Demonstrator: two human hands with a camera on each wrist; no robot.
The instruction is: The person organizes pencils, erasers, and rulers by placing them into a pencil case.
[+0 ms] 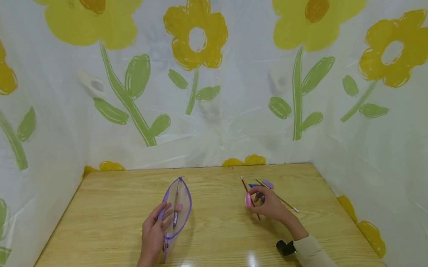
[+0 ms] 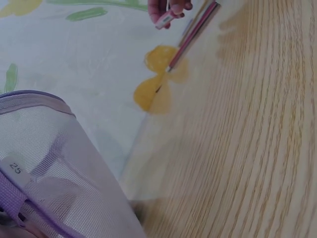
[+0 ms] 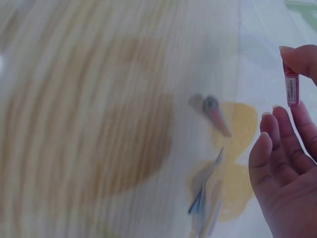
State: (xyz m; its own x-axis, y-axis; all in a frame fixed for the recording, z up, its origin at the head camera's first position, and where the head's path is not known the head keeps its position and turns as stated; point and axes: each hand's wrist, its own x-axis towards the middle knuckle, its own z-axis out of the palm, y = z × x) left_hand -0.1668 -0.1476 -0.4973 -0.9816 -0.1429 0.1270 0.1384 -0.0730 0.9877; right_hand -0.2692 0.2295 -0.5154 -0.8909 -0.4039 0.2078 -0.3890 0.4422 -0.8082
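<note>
My left hand grips a mesh pencil case with purple zipper trim, its mouth spread wide. A pink item and a dark marker-like stick show inside it. In the left wrist view the case's whitish mesh side hides most of that hand. Between thumb and fingertips, my right hand pinches a small pink eraser. The right wrist view shows this eraser with a printed label. Below the right hand lie a dark red pencil and a yellow pencil.
Beside the pencils are a blue object, partly hidden by the right hand, and a purple eraser-like block. The wooden table meets flower-printed white sheeting at its back and sides.
</note>
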